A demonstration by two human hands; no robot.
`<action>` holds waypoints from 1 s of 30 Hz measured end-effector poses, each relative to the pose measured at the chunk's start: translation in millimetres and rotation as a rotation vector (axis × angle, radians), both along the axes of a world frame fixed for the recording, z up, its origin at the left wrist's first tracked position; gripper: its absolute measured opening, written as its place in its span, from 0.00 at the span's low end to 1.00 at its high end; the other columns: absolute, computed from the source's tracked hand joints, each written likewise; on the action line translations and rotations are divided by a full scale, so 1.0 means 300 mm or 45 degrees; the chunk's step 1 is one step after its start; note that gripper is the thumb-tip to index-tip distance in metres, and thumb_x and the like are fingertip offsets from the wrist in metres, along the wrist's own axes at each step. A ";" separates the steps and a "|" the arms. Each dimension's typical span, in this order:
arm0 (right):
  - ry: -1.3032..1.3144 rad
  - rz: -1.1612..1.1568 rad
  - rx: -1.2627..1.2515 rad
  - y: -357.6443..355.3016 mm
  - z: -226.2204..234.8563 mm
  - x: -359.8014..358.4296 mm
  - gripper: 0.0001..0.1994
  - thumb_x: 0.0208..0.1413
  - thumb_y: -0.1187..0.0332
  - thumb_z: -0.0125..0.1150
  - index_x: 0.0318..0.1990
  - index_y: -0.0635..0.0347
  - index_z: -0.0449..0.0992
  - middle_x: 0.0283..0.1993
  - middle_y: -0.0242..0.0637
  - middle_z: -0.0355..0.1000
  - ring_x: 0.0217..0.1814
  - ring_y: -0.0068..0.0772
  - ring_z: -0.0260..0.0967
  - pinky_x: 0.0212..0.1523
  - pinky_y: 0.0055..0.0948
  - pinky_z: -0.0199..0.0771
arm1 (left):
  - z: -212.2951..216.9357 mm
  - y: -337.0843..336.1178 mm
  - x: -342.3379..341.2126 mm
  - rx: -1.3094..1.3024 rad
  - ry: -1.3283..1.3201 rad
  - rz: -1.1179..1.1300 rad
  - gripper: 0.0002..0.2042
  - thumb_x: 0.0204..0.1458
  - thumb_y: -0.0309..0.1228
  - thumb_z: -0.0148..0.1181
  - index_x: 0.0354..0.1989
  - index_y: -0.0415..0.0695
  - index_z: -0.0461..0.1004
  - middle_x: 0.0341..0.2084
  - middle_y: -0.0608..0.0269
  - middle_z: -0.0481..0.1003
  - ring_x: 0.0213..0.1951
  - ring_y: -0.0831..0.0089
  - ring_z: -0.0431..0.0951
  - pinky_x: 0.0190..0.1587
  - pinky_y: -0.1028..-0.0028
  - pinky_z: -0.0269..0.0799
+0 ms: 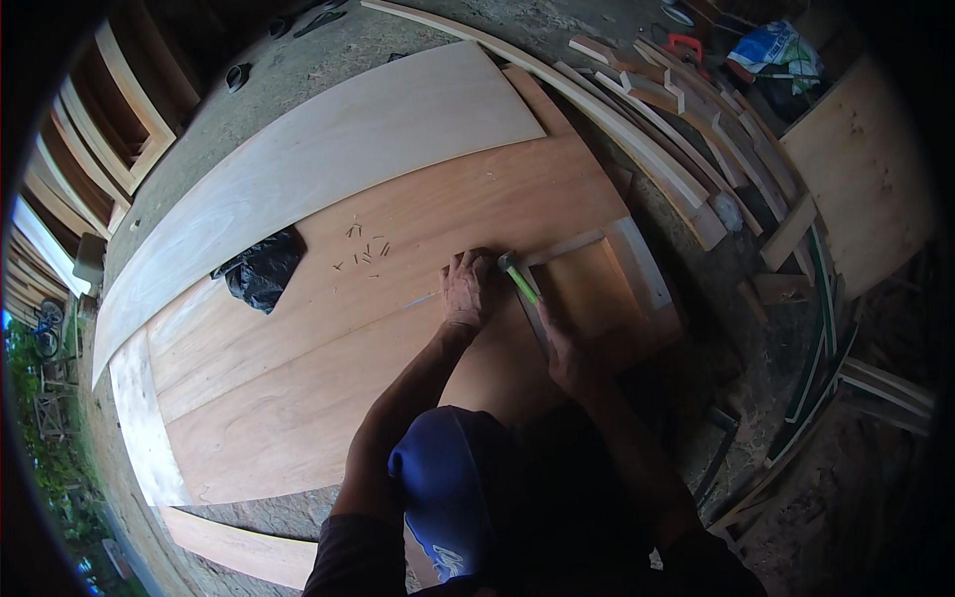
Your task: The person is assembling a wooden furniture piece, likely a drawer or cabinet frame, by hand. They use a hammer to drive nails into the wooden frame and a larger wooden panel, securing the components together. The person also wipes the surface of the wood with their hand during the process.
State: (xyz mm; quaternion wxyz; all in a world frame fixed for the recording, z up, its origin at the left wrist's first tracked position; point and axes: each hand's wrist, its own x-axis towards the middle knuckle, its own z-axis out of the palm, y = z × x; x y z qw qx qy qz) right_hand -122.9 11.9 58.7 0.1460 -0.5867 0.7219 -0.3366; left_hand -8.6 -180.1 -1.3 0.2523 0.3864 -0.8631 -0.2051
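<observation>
My right hand [563,353] grips a hammer by its green handle [524,286]. The hammer's dark head [507,262] is right beside the fingers of my left hand [468,289]. That left hand rests on a large reddish-brown wooden panel [298,398] with its fingers bent together; whatever they pinch is hidden. To the right of both hands, the panel has a recessed rectangular section [587,284] edged by wooden strips. Several small nails [366,254] lie scattered left of my left hand. A thin pale stick-like object [423,298] lies just beside its wrist.
A black plastic bag [264,271] sits on the panel, by a pale plywood sheet [328,149] covering its far side. Long timber strips [647,159] are piled at the right. Wooden frames [129,109] stand at the far left. My knee in blue cloth [448,478] is close below my hands.
</observation>
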 end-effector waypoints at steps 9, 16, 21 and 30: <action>-0.152 -0.145 -0.133 0.149 -0.020 -0.058 0.28 0.61 0.75 0.51 0.71 0.60 0.60 0.49 0.59 0.73 0.48 0.57 0.75 0.49 0.44 0.76 | 0.152 0.353 0.301 -0.110 -0.376 -0.638 0.49 0.41 0.53 0.71 0.70 0.44 0.56 0.71 0.44 0.53 0.73 0.40 0.46 0.71 0.37 0.40; -0.117 -0.072 -0.085 0.131 -0.033 -0.034 0.26 0.63 0.75 0.49 0.70 0.61 0.61 0.52 0.58 0.73 0.50 0.57 0.74 0.51 0.44 0.75 | 0.210 0.428 0.326 -0.066 -0.433 -0.691 0.57 0.32 0.56 0.74 0.72 0.46 0.53 0.71 0.45 0.51 0.73 0.40 0.46 0.70 0.34 0.39; -0.193 -0.010 -0.124 0.072 -0.083 -0.021 0.24 0.66 0.76 0.46 0.69 0.69 0.60 0.63 0.60 0.67 0.64 0.56 0.68 0.64 0.41 0.67 | 0.188 0.412 0.334 -0.077 -0.385 -0.729 0.57 0.31 0.55 0.75 0.72 0.46 0.53 0.71 0.45 0.51 0.73 0.40 0.46 0.70 0.35 0.39; -0.118 -0.012 -0.111 0.055 -0.068 -0.031 0.27 0.65 0.72 0.49 0.71 0.57 0.58 0.59 0.55 0.70 0.57 0.55 0.72 0.53 0.41 0.75 | 0.215 0.403 0.311 -0.038 -0.465 -0.759 0.52 0.36 0.55 0.71 0.71 0.46 0.57 0.70 0.45 0.54 0.72 0.40 0.48 0.70 0.36 0.40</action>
